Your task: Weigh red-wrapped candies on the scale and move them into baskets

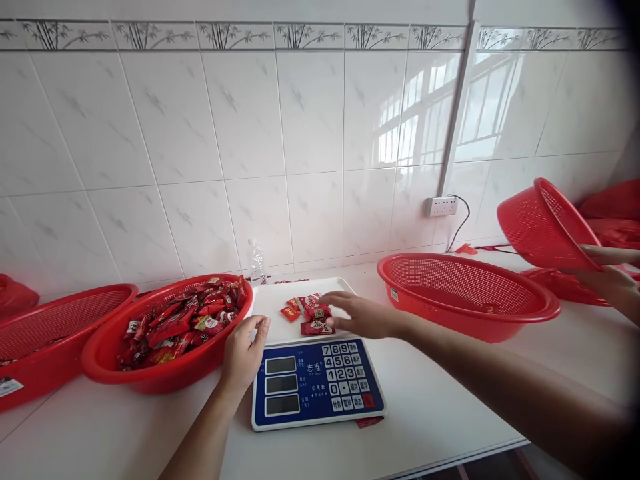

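A blue and white weighing scale (320,383) with a white pan (270,313) stands before me on the table. Several small red snack packets (317,328) lie on the pan. Reaching in from the right, my right hand (357,313) is over the packets' right side with its fingers apart; whether it touches them I cannot tell. My left hand (244,353) is beside the scale's left edge, fingers curled in and no object showing in them. Close by on its left, a red basket (103,370) holds a heap of wrapped snacks (185,320).
Another red basket (40,353) sits at far left. On the right is a big red basket (465,320); beyond it, a co-worker's hands (613,273) hold a tilted red basket (530,227). A clear bottle (257,263) and a power strip (441,206) are by the wall.
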Motion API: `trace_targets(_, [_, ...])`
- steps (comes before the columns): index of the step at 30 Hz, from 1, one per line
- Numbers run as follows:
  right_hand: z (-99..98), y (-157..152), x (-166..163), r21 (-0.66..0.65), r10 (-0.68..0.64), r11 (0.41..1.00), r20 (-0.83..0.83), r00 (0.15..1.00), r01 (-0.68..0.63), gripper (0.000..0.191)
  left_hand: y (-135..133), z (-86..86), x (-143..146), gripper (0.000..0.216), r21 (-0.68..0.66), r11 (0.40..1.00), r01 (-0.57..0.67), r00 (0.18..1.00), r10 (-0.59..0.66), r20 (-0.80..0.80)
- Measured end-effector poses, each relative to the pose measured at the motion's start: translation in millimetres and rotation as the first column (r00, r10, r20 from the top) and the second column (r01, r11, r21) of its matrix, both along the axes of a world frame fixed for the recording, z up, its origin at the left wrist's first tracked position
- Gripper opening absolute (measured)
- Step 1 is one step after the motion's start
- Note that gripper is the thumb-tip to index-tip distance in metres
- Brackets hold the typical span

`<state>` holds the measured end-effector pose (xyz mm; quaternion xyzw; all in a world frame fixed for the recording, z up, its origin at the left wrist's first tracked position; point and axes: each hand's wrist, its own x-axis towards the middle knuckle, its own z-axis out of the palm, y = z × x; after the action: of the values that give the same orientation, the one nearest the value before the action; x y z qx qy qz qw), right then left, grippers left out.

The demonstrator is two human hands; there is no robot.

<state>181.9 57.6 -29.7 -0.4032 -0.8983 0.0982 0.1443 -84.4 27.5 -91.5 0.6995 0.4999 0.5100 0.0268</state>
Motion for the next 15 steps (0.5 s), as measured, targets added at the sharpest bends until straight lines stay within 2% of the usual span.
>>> trace_targets(3, [-8.0, -5.7, -20.5, -0.093, 0.144, 0.986, 0.035, 0.989, -0.14, 0.064, 0.9, -1.3, -0.4, 0.032, 0.014, 1.0, 0.007, 1.0, -0.007, 0.007])
trace_targets(9, [-21.6, -2.9, -32.0, 0.096, 0.148, 0.984, 0.032, 0.988, -0.151, 0.036, 2.6, -4.8, -1.7, 0.031, 0.009, 1.0, 0.012, 1.0, -0.012, 0.002])
trace_targets(13, [-20.4, -4.2, -27.5, 0.1, 0.187, 0.978, -0.04, 0.981, -0.183, 0.028, 3.5, -6.2, -2.2, 0.031, -0.008, 1.0, 0.008, 1.0, -0.008, -0.009])
trace_targets(15, [-17.8, -4.2, -21.4, 0.103, 0.163, 0.982, -0.044, 0.986, -0.157, 0.025, 3.9, -6.2, -2.1, 0.031, -0.01, 1.0, 0.005, 1.0, -0.005, -0.015])
